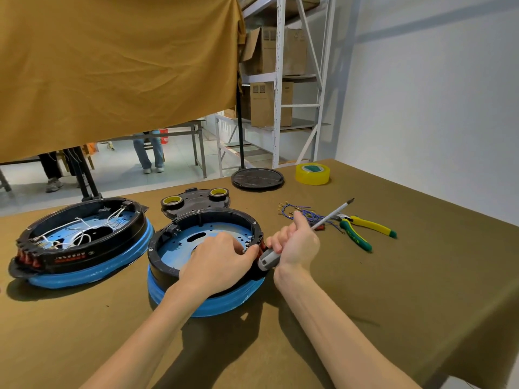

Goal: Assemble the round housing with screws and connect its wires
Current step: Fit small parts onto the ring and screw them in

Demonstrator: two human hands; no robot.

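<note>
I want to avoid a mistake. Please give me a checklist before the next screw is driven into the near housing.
1. Left hand steadies the near housing: ok.
2. Right hand grips the screwdriver: ok.
3. Tip faces the housing: not ok, it points away.
4. Screw seated at the rim: cannot tell, fingers hide it.
5. Blue wires within reach: ok.
6. Pliers clear of the work: ok.
</note>
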